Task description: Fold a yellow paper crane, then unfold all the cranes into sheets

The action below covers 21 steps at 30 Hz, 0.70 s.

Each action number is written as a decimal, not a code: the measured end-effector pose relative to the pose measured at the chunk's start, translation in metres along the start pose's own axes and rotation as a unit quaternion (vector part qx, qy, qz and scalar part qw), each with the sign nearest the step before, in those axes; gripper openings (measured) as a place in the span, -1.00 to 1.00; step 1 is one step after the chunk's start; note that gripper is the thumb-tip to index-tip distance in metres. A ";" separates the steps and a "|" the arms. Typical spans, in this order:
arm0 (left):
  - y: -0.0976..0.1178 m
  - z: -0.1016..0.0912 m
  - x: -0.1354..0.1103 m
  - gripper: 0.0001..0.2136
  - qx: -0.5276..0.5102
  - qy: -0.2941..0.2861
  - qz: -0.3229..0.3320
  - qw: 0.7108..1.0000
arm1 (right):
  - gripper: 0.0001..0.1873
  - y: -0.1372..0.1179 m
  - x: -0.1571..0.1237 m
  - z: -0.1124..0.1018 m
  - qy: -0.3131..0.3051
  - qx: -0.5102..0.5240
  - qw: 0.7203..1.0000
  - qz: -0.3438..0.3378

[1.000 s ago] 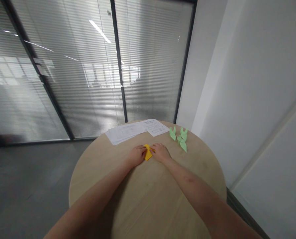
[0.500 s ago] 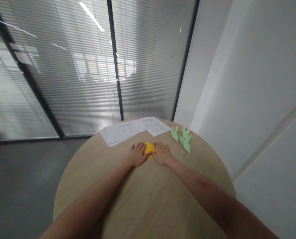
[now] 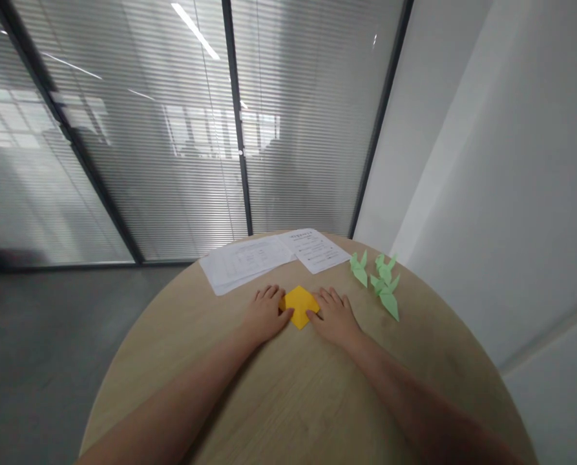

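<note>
A folded piece of yellow origami paper (image 3: pixel 299 306) lies on the round wooden table as a kite-like shape. My left hand (image 3: pixel 265 314) grips its left corner, thumb on top and the other fingers at the edge. On the opposite side, my right hand (image 3: pixel 335 316) has the right corner between thumb and fingers. The paper's two side corners are partly hidden by my hands. To the right of my right hand stand several folded light green paper figures with pointed tips, one of them a green paper figure (image 3: pixel 359 268) a little apart from the others.
Overlapping white sheets (image 3: pixel 242 261) lie at the table's far left, with a printed page (image 3: pixel 317 250) beside them. The round table (image 3: pixel 293 400) has its far edge near a glass partition with blinds (image 3: pixel 191 194). A white wall (image 3: pixel 511 226) rises on the right.
My hands have moved slightly apart, so more of the yellow paper shows between them. The view has shifted a little, and the table appears closer.
</note>
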<state>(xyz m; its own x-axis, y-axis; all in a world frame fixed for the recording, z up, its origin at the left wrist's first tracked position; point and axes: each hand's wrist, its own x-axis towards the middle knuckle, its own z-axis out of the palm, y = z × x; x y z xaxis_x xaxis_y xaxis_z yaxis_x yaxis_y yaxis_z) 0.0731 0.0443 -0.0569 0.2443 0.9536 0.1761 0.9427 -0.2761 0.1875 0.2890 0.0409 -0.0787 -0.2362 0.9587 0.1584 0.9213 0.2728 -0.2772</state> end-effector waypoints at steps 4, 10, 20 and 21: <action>0.003 -0.008 -0.003 -0.48 -0.013 0.014 0.000 1.000 | -0.41 -0.003 -0.004 -0.008 0.005 0.029 1.000 -0.004; 0.004 -0.014 -0.003 -0.57 -0.063 0.015 -0.008 0.998 | -0.52 -0.001 -0.005 -0.011 0.027 0.084 0.996 0.001; -0.001 -0.015 0.001 -0.60 -0.330 0.012 -0.029 0.943 | -0.82 -0.006 -0.006 -0.015 0.106 0.322 0.940 -0.031; -0.002 -0.015 0.002 -0.60 -0.406 -0.014 -0.034 0.913 | -0.83 -0.008 -0.006 -0.013 0.101 0.378 0.920 -0.028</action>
<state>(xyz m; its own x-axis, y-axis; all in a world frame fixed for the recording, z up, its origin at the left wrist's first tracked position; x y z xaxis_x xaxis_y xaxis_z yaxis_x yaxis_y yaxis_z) 0.0685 0.0445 -0.0422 0.2072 0.9715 0.1151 0.4798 -0.2035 0.8535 0.2873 0.0316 -0.0650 -0.1450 0.9275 0.3445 0.4126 0.3731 -0.8310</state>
